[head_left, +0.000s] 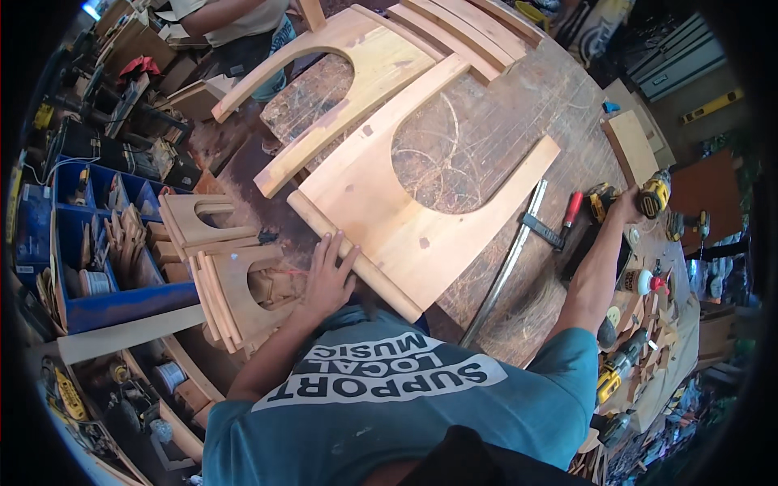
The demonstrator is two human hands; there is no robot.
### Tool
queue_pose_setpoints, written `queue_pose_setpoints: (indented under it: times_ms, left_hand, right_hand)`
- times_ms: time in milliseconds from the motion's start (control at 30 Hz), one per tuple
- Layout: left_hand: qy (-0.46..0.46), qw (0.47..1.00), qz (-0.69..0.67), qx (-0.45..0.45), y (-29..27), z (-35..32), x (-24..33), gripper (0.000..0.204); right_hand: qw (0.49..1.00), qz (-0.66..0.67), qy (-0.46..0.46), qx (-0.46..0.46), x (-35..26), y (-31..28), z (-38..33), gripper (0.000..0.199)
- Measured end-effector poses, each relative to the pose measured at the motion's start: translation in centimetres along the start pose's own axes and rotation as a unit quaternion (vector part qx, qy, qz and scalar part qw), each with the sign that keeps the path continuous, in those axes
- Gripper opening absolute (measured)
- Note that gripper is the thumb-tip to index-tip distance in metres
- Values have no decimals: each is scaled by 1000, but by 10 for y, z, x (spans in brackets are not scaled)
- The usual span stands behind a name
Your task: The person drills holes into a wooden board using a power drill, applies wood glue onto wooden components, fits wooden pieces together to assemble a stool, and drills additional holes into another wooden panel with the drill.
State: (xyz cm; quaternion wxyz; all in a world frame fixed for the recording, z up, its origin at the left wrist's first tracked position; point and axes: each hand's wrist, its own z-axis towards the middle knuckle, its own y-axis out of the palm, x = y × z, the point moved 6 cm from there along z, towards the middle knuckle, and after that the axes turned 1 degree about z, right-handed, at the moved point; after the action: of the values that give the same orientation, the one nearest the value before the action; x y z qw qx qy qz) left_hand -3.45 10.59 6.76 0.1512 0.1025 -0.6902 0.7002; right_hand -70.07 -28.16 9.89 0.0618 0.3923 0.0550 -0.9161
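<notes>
My left hand (331,271) lies with fingers apart on the rounded rail (356,257) along the near edge of a pale wooden panel (397,219). This panel has a deep U-shaped cutout and lies flat on the worn workbench (527,105). Out to the right, my right hand (629,204) is closed on a yellow and black cordless drill (653,194); its fingers are partly hidden. Another yellow and black cordless tool (600,199) sits just left of that hand. A long bar clamp (506,263) with a red handle (573,209) rests between the panel and my right arm.
A second U-cut wooden panel (381,61) and curved boards (462,36) lie beyond. Smaller cut panels (231,296) are stacked left, beside a blue divided bin (134,306). More drills (622,366) and wood scraps crowd the right. Another person (239,28) stands across the bench.
</notes>
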Motion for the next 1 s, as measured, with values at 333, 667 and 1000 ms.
queue_pose_setpoints:
  times_ms: [333, 667, 1000]
  left_hand:
    - [78, 974, -194, 85, -37, 34, 5, 52]
    - [271, 897, -348, 17, 6, 131, 73, 47]
    - [408, 894, -173, -61, 65, 122, 126, 46]
  right_hand:
    - [879, 136, 71, -452, -281, -135, 7, 21]
    - [706, 0, 249, -663, -380, -284, -154, 28]
    - [648, -151, 230, -710, -378, -306, -169, 36]
